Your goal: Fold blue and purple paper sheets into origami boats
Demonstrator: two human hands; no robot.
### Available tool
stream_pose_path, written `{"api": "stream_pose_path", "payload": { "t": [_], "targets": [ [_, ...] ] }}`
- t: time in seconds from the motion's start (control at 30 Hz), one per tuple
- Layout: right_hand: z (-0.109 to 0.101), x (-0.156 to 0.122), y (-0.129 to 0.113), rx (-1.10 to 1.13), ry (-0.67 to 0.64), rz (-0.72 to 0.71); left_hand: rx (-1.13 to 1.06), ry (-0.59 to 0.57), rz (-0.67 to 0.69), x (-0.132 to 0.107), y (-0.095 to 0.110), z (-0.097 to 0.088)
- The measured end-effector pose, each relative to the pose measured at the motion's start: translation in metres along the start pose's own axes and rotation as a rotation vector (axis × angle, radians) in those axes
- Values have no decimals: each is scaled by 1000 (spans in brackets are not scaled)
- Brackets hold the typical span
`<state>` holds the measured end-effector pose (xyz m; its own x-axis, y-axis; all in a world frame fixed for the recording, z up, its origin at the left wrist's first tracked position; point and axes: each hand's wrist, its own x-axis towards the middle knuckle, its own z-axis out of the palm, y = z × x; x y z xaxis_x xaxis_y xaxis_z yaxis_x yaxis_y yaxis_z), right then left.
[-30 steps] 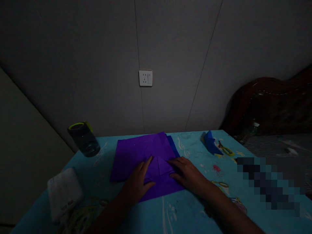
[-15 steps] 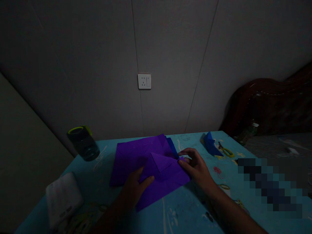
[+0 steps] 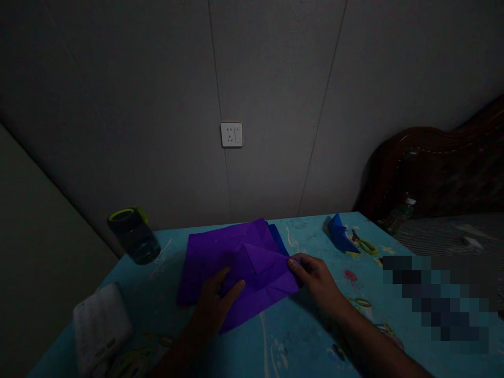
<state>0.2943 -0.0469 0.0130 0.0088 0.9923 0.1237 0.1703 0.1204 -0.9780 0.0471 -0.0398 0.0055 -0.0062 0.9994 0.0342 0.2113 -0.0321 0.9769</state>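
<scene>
A partly folded purple paper sheet lies on a light blue patterned table, on top of a stack of flat purple paper with a blue sheet peeking out behind. My left hand rests on the folded sheet's left side, fingers spread and pressing down. My right hand pinches the sheet's right corner between thumb and fingers, lifting it slightly.
A dark jar with a yellow-green rim stands at the table's back left. A white packet lies at the front left. A folded blue paper shape sits at the back right. A dark wooden headboard rises to the right.
My right hand went from lying flat on the folded sheet to pinching its right corner. The sheet has turned and shifted slightly; my left hand stayed pressing on it.
</scene>
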Motion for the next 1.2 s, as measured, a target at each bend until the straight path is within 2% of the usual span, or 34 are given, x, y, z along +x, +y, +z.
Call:
{"api": "stream_pose_path", "payload": {
  "t": [0.17, 0.27, 0.47, 0.77, 0.97, 1.13, 1.2],
  "targets": [
    [-3, 5, 7, 137, 91, 80, -209, 154, 116, 11, -2, -7],
    [-2, 6, 7, 230, 91, 133, -242, 176, 144, 14, -1, -10],
    [1, 4, 4, 333, 114, 154, -207, 129, -21, 9, 9, -10],
    [-4, 7, 4, 242, 139, 51, -222, 38, -35, 11, 7, -10],
    [-3, 6, 1, 188, 102, -63, -151, 108, 49, 11, 2, -14],
    [-4, 6, 5, 158, 119, -118, -51, 134, 282, 11, -3, -19],
    [-4, 6, 8, 160, 127, -153, -16, 166, 333, 11, -6, -21]
  ]
}}
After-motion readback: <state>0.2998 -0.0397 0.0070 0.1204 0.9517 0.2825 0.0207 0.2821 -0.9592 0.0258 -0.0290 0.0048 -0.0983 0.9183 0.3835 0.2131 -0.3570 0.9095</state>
